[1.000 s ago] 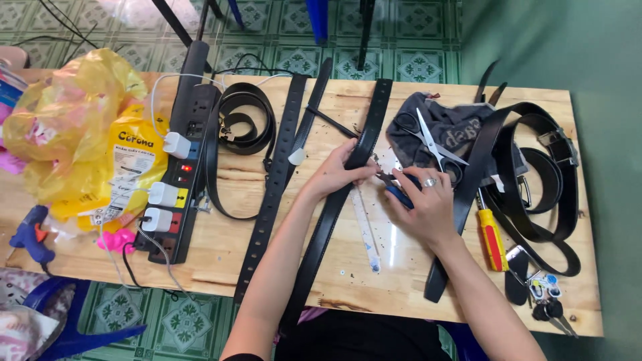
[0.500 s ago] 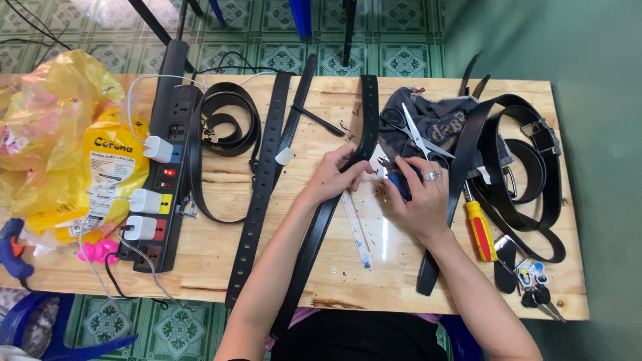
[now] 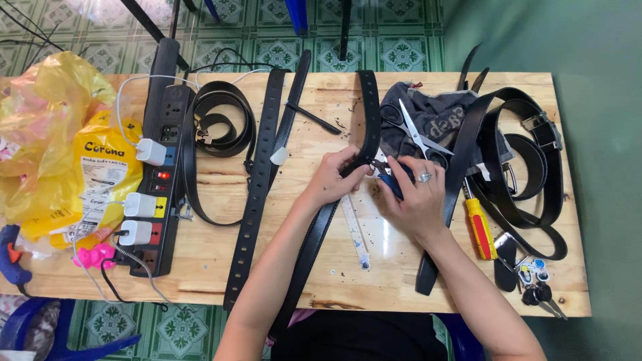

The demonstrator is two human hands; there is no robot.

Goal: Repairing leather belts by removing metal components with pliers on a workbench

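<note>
My left hand point(image 3: 332, 178) pinches a long black belt point(image 3: 368, 107) that runs from the table's far edge down toward me. My right hand point(image 3: 414, 194), wearing a ring, grips a blue-handled tool point(image 3: 390, 179) pressed against that belt just beside my left fingers. A clear ruler point(image 3: 354, 230) lies on the wood beneath both hands. Scissors point(image 3: 414, 132) rest on a grey cloth point(image 3: 438, 113) just beyond my right hand.
A wooden table point(image 3: 348, 284) holds a black power strip point(image 3: 164, 154) with white chargers, a perforated black belt point(image 3: 257, 194), a coiled belt point(image 3: 224, 120), more belts point(image 3: 528, 167) at right, a red-and-yellow screwdriver point(image 3: 480, 228), keys point(image 3: 533, 287), yellow bags point(image 3: 60, 134).
The view has shifted slightly, so everything sits a little lower and left in frame. Both hands stay at the same spot on the belt, with the blue-handled tool still against it.
</note>
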